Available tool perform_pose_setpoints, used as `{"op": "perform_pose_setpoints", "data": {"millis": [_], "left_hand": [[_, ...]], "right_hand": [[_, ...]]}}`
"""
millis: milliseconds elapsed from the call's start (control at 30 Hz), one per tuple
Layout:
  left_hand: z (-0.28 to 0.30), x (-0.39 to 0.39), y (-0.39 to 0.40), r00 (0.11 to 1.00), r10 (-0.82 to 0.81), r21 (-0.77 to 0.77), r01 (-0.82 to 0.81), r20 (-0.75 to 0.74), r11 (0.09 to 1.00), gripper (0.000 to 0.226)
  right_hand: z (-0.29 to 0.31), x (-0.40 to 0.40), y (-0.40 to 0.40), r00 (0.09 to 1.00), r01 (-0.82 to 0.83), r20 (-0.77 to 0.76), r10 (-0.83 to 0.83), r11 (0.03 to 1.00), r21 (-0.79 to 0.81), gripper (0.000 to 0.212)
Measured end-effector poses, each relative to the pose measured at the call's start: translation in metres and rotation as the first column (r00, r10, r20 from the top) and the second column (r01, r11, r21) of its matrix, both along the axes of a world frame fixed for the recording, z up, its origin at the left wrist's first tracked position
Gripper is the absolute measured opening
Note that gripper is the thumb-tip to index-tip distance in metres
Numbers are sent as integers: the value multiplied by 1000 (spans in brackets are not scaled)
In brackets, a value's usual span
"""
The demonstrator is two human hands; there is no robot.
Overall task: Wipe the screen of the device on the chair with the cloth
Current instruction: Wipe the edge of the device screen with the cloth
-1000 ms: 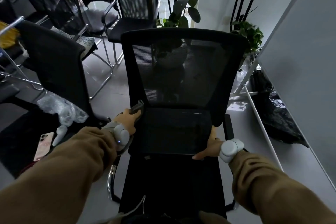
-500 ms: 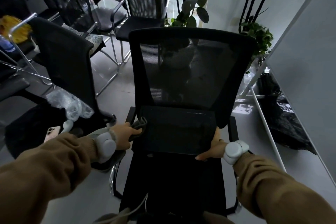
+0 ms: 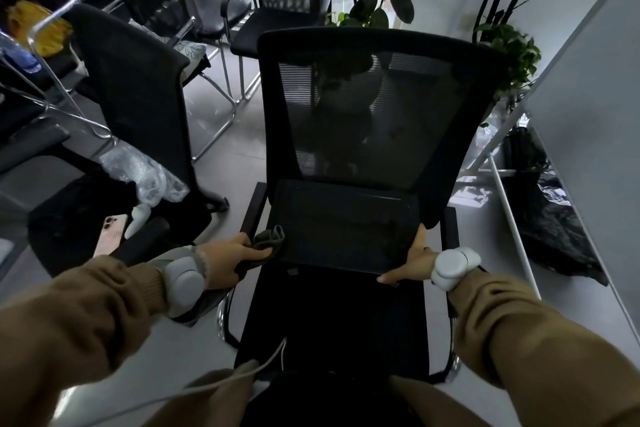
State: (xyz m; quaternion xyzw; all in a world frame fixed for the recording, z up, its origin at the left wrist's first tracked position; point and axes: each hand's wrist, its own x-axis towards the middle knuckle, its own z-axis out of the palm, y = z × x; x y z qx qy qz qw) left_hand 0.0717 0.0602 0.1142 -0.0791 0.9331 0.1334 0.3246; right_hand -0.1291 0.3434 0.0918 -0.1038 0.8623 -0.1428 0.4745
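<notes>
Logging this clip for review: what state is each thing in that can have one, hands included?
Device: screen dark, propped against the chair back.
Cloth: bunched, at the screen's left edge.
Left hand: gripping the cloth.
Right hand: holding the device's right corner.
Phone: face down.

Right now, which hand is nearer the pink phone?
Left. The left hand holds the cloth at the device's left edge, closer to the phone; the right hand grips the device's opposite edge.

left hand [image 3: 231, 254] grip closed, arm extended | right hand [image 3: 412, 258] grip clasped, thumb up
</notes>
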Motion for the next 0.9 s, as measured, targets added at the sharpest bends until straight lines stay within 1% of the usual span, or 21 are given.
{"op": "perform_pose_setpoints", "data": {"millis": [100, 167, 233, 367, 500, 567, 633, 700, 767, 833, 900], "left_hand": [[1, 7, 3, 1000, -19, -45, 18, -20, 999, 69], [-3, 12, 5, 997, -56, -143, 48, -51, 989, 69], [-9, 12, 8, 995, -85, -233, 71, -47, 970, 71], [-17, -12, 5, 995, -50, -283, 24, -85, 959, 74], [-17, -60, -6, 991, 63, -268, -93, -119, 959, 73], [-15, -83, -9, 988, 112, -261, -137, -108, 956, 71], [-13, -101, -10, 981, 174, -239, -191, -90, 952, 66], [-12, -117, -11, 968, 226, -230, -246, -106, 942, 57], [-11, -129, -11, 938, 312, -209, -338, -151, 918, 48], [-13, -140, -12, 889, 422, -160, -450, -178, 879, 45], [-16, -145, -13, 873, 450, -148, -478, -190, 866, 46]], "right_hand": [[1, 1, -1, 1000, 1, -3, -1, 1000, 2, 146], [1, 1, -1, 1000, -3, -4, 3, 1000, 8, 145], [1, -1, -2, 1000, -1, -10, 1, 1000, 15, 145], [1, -2, -3, 1000, 3, -17, -3, 999, 35, 145], [-2, -3, -2, 999, 14, -39, -14, 1000, 12, 144], [-3, -4, -1, 999, 10, -43, -10, 1000, -6, 144], [-5, -3, 0, 999, -9, -44, 9, 1000, -4, 145], [-8, -2, 1, 999, -14, -53, 14, 1000, -2, 146], [-9, -3, 1, 999, -1, -43, 1, 1000, -1, 147], [-10, -4, 1, 999, 0, -32, 0, 1000, 13, 147], [-10, -5, 1, 1000, 5, -20, -5, 1000, 22, 147]]}}
